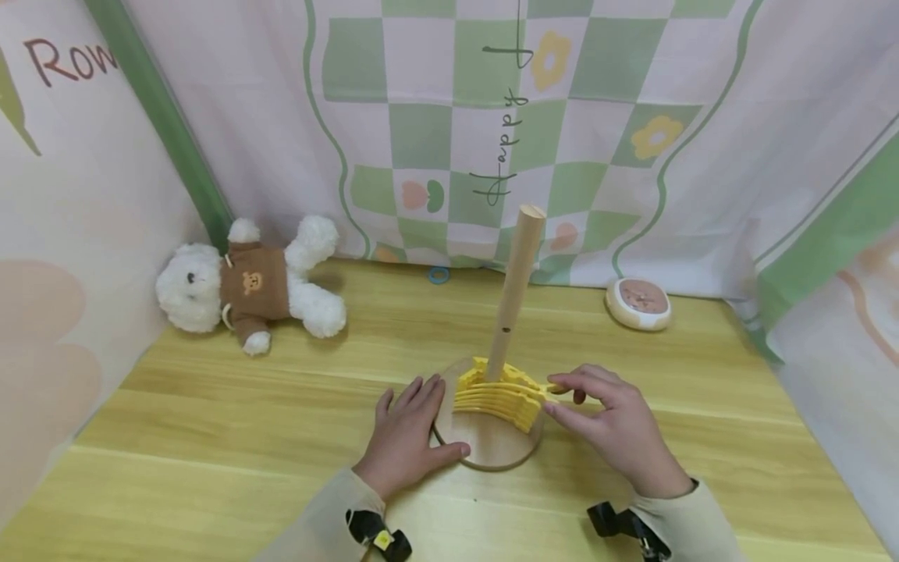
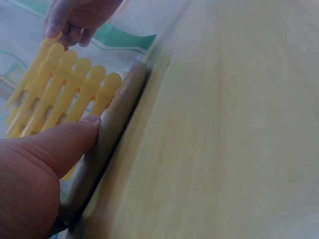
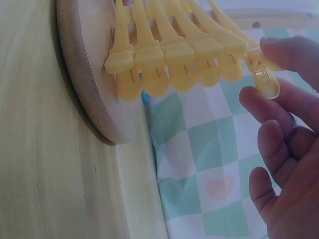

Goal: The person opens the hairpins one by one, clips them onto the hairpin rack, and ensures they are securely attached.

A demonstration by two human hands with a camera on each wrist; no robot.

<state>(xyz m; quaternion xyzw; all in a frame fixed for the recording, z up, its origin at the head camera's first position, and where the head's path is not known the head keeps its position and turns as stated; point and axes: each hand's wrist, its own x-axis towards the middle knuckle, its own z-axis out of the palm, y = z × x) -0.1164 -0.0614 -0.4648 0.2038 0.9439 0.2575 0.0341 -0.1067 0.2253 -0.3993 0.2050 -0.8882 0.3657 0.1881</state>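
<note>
A wooden stand has a round base (image 1: 495, 453) and an upright post (image 1: 516, 289). Several yellow banana hair clips (image 1: 492, 400) lie stacked around the foot of the post, their rounded ends lined up on the right. My right hand (image 1: 621, 429) pinches the end of the topmost clip (image 3: 266, 82) between thumb and index finger; its other fingers bend loosely. On the left side of the base rests my left hand (image 1: 403, 441), fingers extended and thumb (image 2: 75, 137) along the front rim. The far side of the stack is partly hidden behind the post.
A white plush toy (image 1: 256, 285) in a brown top lies at the back left. A small blue ring (image 1: 438, 275) is near the back curtain (image 1: 485, 133). To the back right sits a round pink-and-white device (image 1: 639, 304). Fabric walls enclose the wooden table (image 1: 211, 437).
</note>
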